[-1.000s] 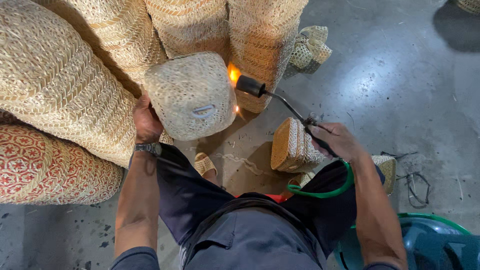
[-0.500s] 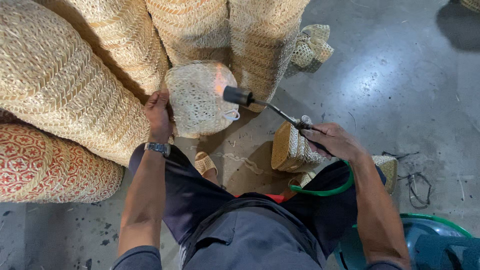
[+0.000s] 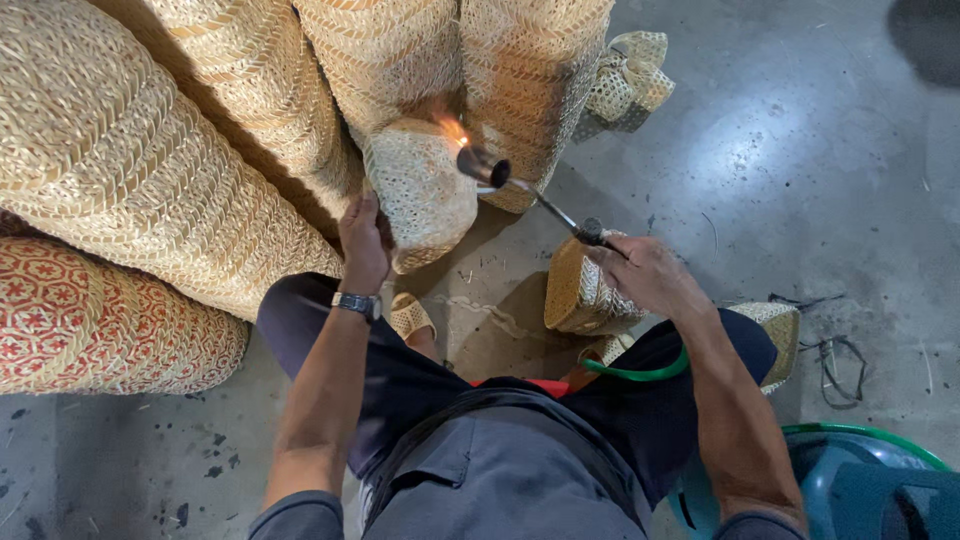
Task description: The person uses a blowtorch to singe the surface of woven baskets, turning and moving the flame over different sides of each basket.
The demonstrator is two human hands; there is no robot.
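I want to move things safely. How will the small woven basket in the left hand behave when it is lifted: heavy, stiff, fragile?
The small woven basket is probably light: the left hand alone holds it up by its edge. It looks fairly stiff, keeping its rounded shape. Its thin open weave may be fragile near the flame of the torch in the right hand.

Even overhead light falls on a concrete floor, leaving a pale sheen near the top right. Deep shadow pools between the stacked woven baskets. A small torch flame glows orange, slightly blown out. Wide-angle curvature seems to bend the frame edges; focus is sharp throughout.
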